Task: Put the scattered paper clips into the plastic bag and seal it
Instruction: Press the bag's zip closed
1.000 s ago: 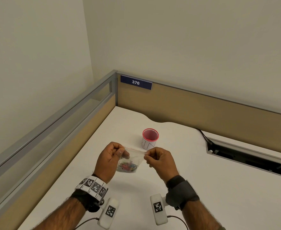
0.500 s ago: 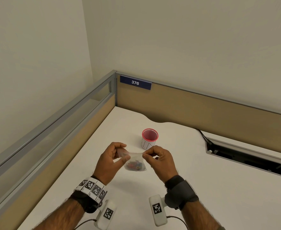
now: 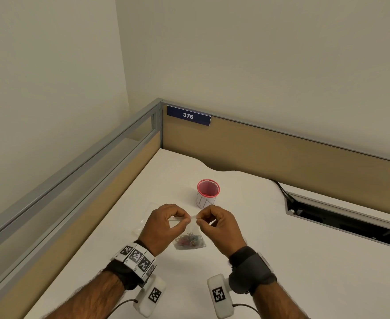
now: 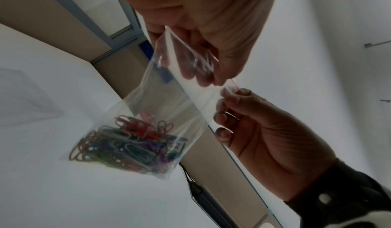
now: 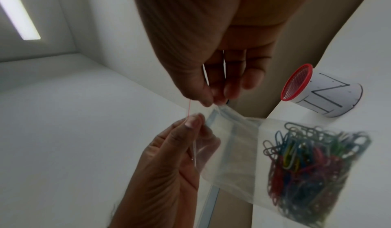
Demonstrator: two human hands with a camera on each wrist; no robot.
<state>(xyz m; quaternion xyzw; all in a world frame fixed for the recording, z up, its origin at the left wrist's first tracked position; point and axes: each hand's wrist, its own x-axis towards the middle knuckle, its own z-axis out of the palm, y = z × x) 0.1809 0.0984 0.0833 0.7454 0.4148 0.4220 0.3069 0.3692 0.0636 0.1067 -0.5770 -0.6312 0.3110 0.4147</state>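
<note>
A small clear zip bag point(image 3: 190, 229) hangs above the white desk with a heap of coloured paper clips point(image 3: 190, 241) in its bottom. My left hand point(image 3: 183, 221) pinches the bag's top strip between thumb and fingertips. My right hand point(image 3: 200, 223) pinches the same strip right beside it, the two pinches almost touching. In the left wrist view the bag point(image 4: 165, 97) slopes down from both hands to the clips point(image 4: 127, 144). The right wrist view shows the thin red seal line between the right hand point(image 5: 209, 101) and the left hand point(image 5: 192, 121). Whether the seal is closed cannot be told.
A white cup with a pink mesh rim point(image 3: 207, 194) stands just beyond the hands. A second clear bag point(image 3: 146, 215) lies flat on the desk, left of the hands. A cable slot point(image 3: 341, 223) is cut into the desk at right. Tan partitions point(image 3: 281, 153) border the back and left.
The hands have come together along the bag's top strip, from its two ends to nearly touching. The bag with the clips has swung slightly and hangs between the wrists.
</note>
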